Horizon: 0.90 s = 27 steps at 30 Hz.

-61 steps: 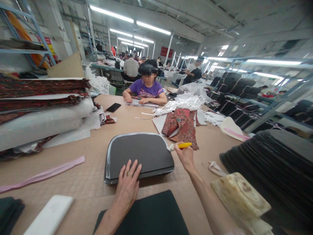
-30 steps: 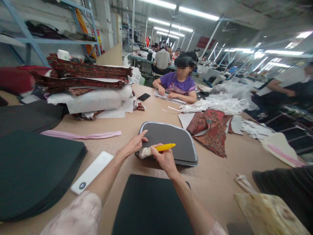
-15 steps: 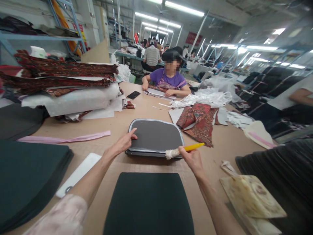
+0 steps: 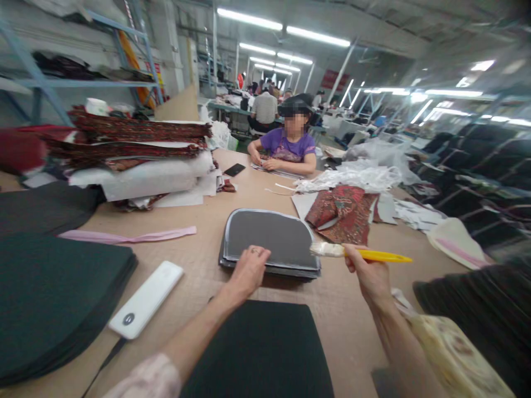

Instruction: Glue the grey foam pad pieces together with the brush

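Note:
A stack of dark grey panels with rounded corners (image 4: 269,232) lies on the table in front of me, the top one edged with a whitish wet-looking band. My left hand (image 4: 248,271) is at its near edge, fingers bent together over the top panel's rim; the thumb is hidden. My right hand (image 4: 369,268) grips the yellow handle of a paintbrush (image 4: 381,256). The brush's pale, clotted bristles point left, at the stack's right edge. Nearer to me lies a dark green-black panel (image 4: 265,354), partly behind my left forearm.
A white power bank (image 4: 147,298) with a cable and dark sheets (image 4: 58,298) lie left. Patterned fabric (image 4: 141,132) is piled behind them. A crusted yellowish container (image 4: 460,354) stands right, beside dark stacked pieces (image 4: 477,298). Across the table sits a person in purple (image 4: 290,143).
My left hand has moved right and nearer, from the panel's left side to its front edge. The brush has shifted right and up, towards the right edge. The view has turned slightly.

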{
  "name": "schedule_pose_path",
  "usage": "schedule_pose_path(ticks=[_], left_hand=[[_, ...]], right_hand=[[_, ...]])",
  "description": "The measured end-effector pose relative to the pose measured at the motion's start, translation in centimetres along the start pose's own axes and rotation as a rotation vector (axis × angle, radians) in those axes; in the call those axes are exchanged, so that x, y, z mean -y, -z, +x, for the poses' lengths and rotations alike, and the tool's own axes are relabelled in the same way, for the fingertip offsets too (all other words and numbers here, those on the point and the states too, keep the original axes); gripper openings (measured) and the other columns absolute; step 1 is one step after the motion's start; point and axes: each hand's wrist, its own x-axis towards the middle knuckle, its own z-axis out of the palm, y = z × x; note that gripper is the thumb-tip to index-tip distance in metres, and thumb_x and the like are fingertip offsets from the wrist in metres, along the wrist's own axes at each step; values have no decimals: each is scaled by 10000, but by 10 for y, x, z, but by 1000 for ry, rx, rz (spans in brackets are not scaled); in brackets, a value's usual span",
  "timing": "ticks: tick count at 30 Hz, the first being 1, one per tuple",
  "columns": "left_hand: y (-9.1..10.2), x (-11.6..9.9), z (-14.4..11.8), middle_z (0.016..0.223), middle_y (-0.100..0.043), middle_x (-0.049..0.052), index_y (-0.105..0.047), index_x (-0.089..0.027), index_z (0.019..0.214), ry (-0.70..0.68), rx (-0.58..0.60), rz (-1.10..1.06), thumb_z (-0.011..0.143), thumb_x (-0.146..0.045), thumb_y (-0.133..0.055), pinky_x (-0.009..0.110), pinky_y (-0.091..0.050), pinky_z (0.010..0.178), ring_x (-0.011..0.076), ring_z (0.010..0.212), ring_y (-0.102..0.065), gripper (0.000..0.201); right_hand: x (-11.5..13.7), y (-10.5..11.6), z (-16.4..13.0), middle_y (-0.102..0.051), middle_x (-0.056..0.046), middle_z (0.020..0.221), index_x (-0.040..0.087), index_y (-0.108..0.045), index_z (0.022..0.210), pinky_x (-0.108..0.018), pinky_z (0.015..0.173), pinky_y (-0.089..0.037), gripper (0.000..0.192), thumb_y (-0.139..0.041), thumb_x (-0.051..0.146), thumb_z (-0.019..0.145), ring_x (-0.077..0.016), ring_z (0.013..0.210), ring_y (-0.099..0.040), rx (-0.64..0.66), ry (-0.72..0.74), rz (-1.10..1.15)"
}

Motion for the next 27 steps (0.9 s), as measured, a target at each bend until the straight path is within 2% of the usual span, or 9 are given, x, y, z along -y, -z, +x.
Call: schedule_pose_path(ticks=[3,7,11,14,16,18,23,27], left_hand=[[-19,-27,0,1205,-521,105,-491,-137,1173,-50,38,54,781,-83,-443,368,-362,985,236,1127,-439,399],[-34,-29,7,1235,-511,113,-504,-127,1147,12,65,90,815,-70,-402,396,-383,956,254,1159,-425,352],[-40,-25,18,1146,-569,127,-519,-124,1126,69,76,91,853,-58,-340,409,-430,874,264,1121,-470,334],[-43,-27,23,1107,-583,161,-512,-83,1142,123,73,96,855,-43,-331,421,-442,836,280,1070,-505,340],[-44,-28,23,1024,-609,151,-542,-73,1089,142,73,94,849,-41,-352,424,-454,795,284,1003,-530,308],[-44,-29,22,985,-614,125,-568,-94,1035,134,69,85,848,-62,-386,418,-461,765,284,980,-523,263],[-26,-29,16,1019,-591,89,-579,-131,972,84,90,10,863,-121,-408,411,-438,799,264,1008,-481,204],[3,-19,12,1127,-550,81,-545,-165,1064,51,103,-50,850,-95,-393,380,-399,871,230,1064,-451,272]], right_hand=[[31,-49,0,-532,3,553,134,-639,781,-215,438,-370,367,-651,483,669,-99,478,-449,247,31,124],[64,-116,-11,-521,18,569,153,-633,784,-211,468,-371,324,-630,464,694,-92,499,-450,646,75,158],[74,-166,-23,-476,37,551,166,-609,734,-208,438,-324,232,-596,396,710,-79,470,-398,1007,109,124],[68,-192,-26,-461,38,543,173,-581,695,-208,430,-307,173,-573,344,715,-78,466,-384,1138,115,75],[61,-208,-22,-449,45,520,172,-566,673,-201,432,-306,161,-565,328,709,-74,461,-385,1162,132,45],[54,-225,-12,-455,51,504,165,-570,668,-195,433,-310,171,-564,334,696,-70,450,-392,1124,152,42],[42,-258,38,-478,33,464,157,-565,625,-215,433,-345,260,-582,415,652,-89,425,-423,722,138,61],[39,-250,84,-529,7,538,151,-576,752,-227,475,-402,339,-567,478,662,-111,482,-481,526,144,92]])
